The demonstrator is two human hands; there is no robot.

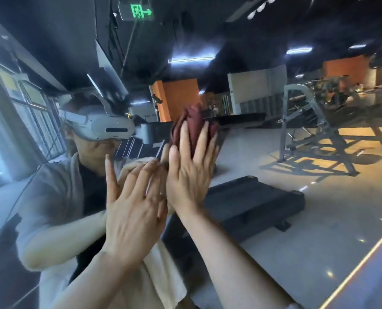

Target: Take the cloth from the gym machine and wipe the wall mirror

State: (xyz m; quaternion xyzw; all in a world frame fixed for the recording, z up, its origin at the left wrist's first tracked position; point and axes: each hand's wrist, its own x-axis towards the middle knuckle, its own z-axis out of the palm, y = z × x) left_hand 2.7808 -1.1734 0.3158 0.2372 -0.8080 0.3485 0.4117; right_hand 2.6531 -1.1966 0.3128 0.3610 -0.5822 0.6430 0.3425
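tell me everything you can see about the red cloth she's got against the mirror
The cloth is dark maroon, a soft woven-looking fabric, bunched into a crumpled wad with deep folds rather than spread flat. It sits high against the wall mirror, roughly mid-frame. The right hand presses it to the glass with straight, spread fingers, covering its lower part; the upper folds stick out above the fingertips. The left hand lies flat beside it, not touching the cloth. Motion blur softens its edges.

One maroon cloth point(193, 128), bunched against one wall mirror point(319, 208). Two hands on the glass: left hand point(133, 210) beside the cloth, right hand point(189, 172) over it. In the mirror: one headset point(101, 128), one green exit sign point(138, 11), one grey gym machine point(314, 123), right of the cloth.
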